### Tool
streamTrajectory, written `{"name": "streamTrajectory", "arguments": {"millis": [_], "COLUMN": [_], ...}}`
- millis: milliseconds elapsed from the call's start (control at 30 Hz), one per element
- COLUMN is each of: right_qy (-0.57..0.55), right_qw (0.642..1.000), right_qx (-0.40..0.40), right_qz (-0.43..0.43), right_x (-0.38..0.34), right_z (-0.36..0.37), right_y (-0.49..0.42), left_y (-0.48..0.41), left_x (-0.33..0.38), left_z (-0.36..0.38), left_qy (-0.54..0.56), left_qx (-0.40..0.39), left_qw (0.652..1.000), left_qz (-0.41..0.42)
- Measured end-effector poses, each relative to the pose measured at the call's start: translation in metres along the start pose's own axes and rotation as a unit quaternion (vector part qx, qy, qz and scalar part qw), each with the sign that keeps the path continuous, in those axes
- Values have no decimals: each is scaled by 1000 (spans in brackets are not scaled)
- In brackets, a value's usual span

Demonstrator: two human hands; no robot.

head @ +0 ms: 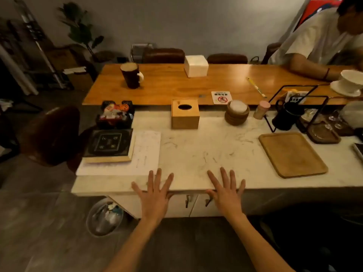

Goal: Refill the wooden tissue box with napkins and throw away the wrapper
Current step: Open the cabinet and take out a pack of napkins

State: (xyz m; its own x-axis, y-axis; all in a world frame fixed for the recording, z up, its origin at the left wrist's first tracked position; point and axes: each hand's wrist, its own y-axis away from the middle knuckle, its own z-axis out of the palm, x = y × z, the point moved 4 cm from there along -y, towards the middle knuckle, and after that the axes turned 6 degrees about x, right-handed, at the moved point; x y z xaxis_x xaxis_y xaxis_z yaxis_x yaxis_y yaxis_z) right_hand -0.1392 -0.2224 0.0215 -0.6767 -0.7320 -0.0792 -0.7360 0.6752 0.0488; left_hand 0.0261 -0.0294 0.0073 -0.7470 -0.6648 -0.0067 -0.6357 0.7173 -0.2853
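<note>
We rest our left hand (155,195) and right hand (225,190) flat over the near edge of the white counter (206,150), fingers spread wide and holding nothing, likely a ready pose before the work starts. The wooden tissue box (185,114) stands upright at the counter's far edge, its oval slot facing up and showing no paper, so it probably needs filling. The wrapped pack of napkins (196,65) sits well apart from it, near the far edge of the wooden table (161,89) beyond. A bin (105,216) waits on the floor below the counter's near left corner, handy for the wrapper later.
</note>
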Motion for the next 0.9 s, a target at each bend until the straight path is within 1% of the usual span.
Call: {"name": "streamTrajectory", "arguments": {"millis": [33, 100, 133, 200, 233, 267, 300, 333, 400, 467, 533, 600, 700, 800, 833, 867, 900], "right_qy": [-3, 1, -3, -35, -38, -31, -48, -57, -59, -44, -47, -55, -69, -93, -118, -160, -225], "right_qw": [1000, 997, 994, 989, 979, 965, 959, 943, 902, 868, 852, 849, 866, 891, 886, 869, 834], "right_qx": [13, 74, 107, 144, 198, 256, 278, 325, 422, 488, 516, 519, 489, 436, 438, 456, 493], "right_qz": [-1, -4, -7, -9, -31, -35, -36, -39, -65, -82, -77, -80, -76, -85, -96, -103, -107], "right_x": [-1, -3, -4, -2, -3, -1, 4, 7, 9, 12, 13, 12, 10, 6, 4, 3, 2], "right_z": [4, 4, 3, -1, 10, 23, 19, 19, 39, 46, 46, 44, 41, 33, 33, 40, 51], "right_y": [-2, -3, 1, -4, 3, 6, -7, -13, -12, -19, -19, -19, -14, -5, 0, 8, 18], "left_y": [-5, -8, -6, -13, -2, 4, -9, -13, -5, -8, -8, -6, -2, 6, 12, 20, 31], "left_x": [-3, -6, -8, -7, -6, -7, -10, -12, -11, -13, -11, -9, -6, -6, -6, -5, -3], "left_z": [3, 7, 6, 4, 14, 26, 22, 26, 39, 46, 44, 38, 28, 22, 22, 24, 28], "left_qy": [-8, -12, -21, -2, 8, 5, 18, 30, 56, 82, 83, 78, 78, 77, 93, 130, 183], "left_qx": [0, 41, 86, 141, 182, 242, 248, 284, 356, 396, 406, 401, 355, 311, 318, 330, 346], "left_qw": [1000, 999, 996, 989, 982, 969, 967, 957, 931, 912, 908, 911, 931, 947, 943, 934, 919], "left_qz": [-1, 9, 12, 39, 52, 53, 58, 57, 59, 65, 59, 47, 41, 33, 32, 35, 37]}}
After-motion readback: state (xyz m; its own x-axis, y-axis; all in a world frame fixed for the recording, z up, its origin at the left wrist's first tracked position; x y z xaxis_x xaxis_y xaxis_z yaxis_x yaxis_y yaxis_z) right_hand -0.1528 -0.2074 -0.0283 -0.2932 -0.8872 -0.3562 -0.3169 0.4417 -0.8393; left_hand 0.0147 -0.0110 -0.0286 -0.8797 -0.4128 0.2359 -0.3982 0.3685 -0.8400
